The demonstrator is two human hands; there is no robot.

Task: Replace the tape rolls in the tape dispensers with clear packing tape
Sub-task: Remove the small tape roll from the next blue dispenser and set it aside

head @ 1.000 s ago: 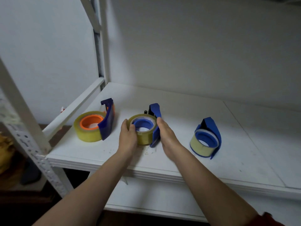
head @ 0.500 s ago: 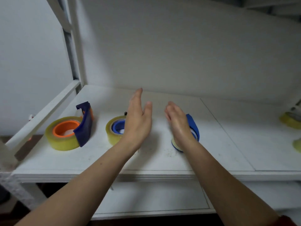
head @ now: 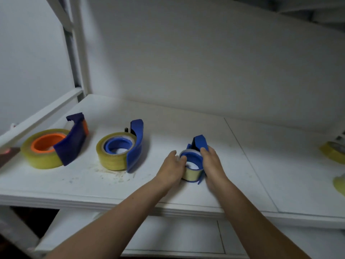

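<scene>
Three blue tape dispensers lie on the white shelf (head: pixel 186 126). The left dispenser (head: pixel 56 146) holds a thick yellowish roll on an orange core. A full roll on a blue core fills the middle dispenser (head: pixel 121 148). The right dispenser (head: pixel 194 163) carries a thin, nearly used-up roll. My left hand (head: pixel 172 170) grips that roll's left side, thumb at its rim. My right hand (head: pixel 212 165) grips the dispenser's blue frame on the right side.
Loose yellowish tape rolls (head: pixel 334 152) lie at the shelf's far right edge, partly cut off. White crumbs are scattered in front of the middle dispenser. A metal rack post (head: pixel 78 58) rises at the back left. A lower shelf (head: pixel 168 236) sits beneath.
Both hands left the middle dispenser, lifted open in the air, then came down around the right dispenser. The camera view shifted right.
</scene>
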